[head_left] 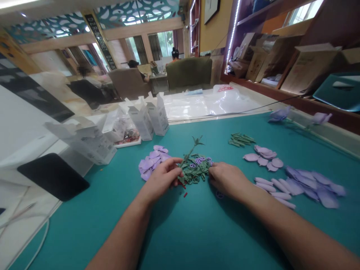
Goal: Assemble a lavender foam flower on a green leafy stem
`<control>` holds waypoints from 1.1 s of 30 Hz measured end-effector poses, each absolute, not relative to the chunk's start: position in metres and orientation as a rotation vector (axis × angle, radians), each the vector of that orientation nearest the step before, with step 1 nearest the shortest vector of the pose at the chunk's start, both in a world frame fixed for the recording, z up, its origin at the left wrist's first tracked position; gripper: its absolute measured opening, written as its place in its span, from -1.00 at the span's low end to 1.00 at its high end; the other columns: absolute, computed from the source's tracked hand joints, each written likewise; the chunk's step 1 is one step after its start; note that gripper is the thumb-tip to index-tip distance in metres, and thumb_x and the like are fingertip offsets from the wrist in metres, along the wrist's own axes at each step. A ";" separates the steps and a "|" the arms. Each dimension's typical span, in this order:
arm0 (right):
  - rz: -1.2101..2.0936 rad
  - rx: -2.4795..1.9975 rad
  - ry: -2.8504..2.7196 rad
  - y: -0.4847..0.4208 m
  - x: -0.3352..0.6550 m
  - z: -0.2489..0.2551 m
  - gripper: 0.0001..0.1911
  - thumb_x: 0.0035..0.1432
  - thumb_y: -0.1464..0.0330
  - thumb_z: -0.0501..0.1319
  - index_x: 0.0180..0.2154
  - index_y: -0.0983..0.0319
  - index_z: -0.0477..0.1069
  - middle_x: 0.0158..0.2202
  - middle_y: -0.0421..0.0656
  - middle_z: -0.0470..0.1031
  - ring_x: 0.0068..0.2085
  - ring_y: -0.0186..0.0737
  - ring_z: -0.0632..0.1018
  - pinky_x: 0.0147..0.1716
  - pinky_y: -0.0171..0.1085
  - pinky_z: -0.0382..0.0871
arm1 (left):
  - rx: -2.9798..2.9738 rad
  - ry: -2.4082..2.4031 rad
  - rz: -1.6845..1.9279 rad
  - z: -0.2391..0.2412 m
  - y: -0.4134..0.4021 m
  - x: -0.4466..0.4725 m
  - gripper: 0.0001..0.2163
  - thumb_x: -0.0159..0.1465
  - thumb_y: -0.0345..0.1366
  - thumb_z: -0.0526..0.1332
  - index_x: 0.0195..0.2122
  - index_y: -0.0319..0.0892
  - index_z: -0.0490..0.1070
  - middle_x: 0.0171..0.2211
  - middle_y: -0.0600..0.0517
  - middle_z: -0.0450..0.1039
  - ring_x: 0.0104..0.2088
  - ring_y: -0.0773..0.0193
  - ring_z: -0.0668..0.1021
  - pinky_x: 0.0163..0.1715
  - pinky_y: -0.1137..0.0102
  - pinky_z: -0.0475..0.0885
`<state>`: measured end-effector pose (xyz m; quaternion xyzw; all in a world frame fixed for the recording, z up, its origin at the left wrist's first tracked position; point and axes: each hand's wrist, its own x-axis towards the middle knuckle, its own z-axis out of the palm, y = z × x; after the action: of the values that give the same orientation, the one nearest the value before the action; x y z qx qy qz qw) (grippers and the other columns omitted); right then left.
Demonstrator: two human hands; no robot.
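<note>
A green flower stem (188, 154) with pointed leaf-like parts at its top leans up out of my left hand (163, 176), whose thumb and fingers are closed on it. Under and beside it lies a heap of small green pieces (195, 174), with several purple rings (200, 160) on top. At the heap's right edge, my right hand (225, 178) has its fingers pinched together; whatever is in them is hidden. Another purple ring (219, 195) shows just below that hand. Small red pieces (185, 194) lie in front of the heap. Lilac petals (152, 163) are piled behind my left hand.
Right of my hands are green sticks (241, 139), pale petals (266, 155), long lilac pieces (277, 187) and larger petals (317, 183) on the green mat (174, 232). White boxes (140, 118) and a black tablet-like slab (53, 176) stand left. People sit far behind.
</note>
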<state>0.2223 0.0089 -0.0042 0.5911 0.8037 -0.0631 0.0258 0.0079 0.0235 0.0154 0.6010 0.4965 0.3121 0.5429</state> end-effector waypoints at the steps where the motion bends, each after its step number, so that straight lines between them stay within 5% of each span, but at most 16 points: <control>1: -0.196 1.825 2.481 0.009 0.222 -0.005 -0.78 0.11 0.54 0.09 -0.39 0.27 0.51 -0.28 0.04 0.54 -0.26 -0.06 0.55 -0.48 -0.25 0.13 | 1.443 1.183 0.728 0.016 0.023 0.008 -0.63 0.15 -0.21 0.20 -0.03 -0.22 0.35 -0.43 0.09 0.43 -0.58 0.41 0.39 -0.60 0.47 0.24; 10: -0.428 1.977 2.595 0.006 0.215 0.006 -0.87 0.06 0.48 0.13 -0.46 0.20 0.42 -0.37 -0.09 0.53 -0.37 -0.21 0.47 -0.49 -0.30 0.11 | 1.567 1.225 0.684 0.017 0.024 0.011 -0.68 0.17 -0.25 0.15 -0.06 -0.23 0.39 -0.49 0.09 0.39 -0.58 0.37 0.39 -0.53 0.44 0.28; 18: -1.791 2.155 2.672 0.009 0.208 -0.005 -0.99 -0.02 0.40 0.19 -0.45 0.20 0.37 -0.54 -0.29 0.38 -0.49 -0.34 0.36 -0.49 -0.35 0.19 | 1.707 1.271 0.669 0.013 0.022 0.013 -0.67 0.20 -0.26 0.13 -0.03 -0.21 0.44 -0.47 0.03 0.42 -0.43 0.24 0.45 -0.43 0.40 0.31; 24: -2.578 2.042 2.236 0.012 0.199 -0.011 -0.83 -0.17 0.35 0.30 -0.41 0.24 0.45 -0.53 -0.28 0.46 -0.48 -0.33 0.46 -0.41 -0.30 0.35 | 1.836 1.318 0.699 0.014 0.018 0.017 -0.70 0.21 -0.31 0.11 -0.07 -0.18 0.48 -0.46 0.04 0.43 -0.41 0.23 0.46 -0.36 0.39 0.31; 33: -2.703 2.100 2.192 0.013 0.194 -0.017 -0.77 -0.20 0.25 0.37 -0.52 0.24 0.40 -0.62 -0.26 0.43 -0.55 -0.35 0.44 -0.48 -0.30 0.33 | 2.045 1.334 0.702 0.010 0.013 0.022 -0.67 0.24 -0.35 0.06 -0.02 -0.19 0.47 -0.14 -0.06 0.56 -0.16 0.15 0.55 -0.11 0.31 0.40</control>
<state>0.1940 0.0133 -0.0168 0.4626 0.4829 -0.5955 -0.4451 0.0221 0.0133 0.0101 0.7689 0.5015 0.2639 0.2961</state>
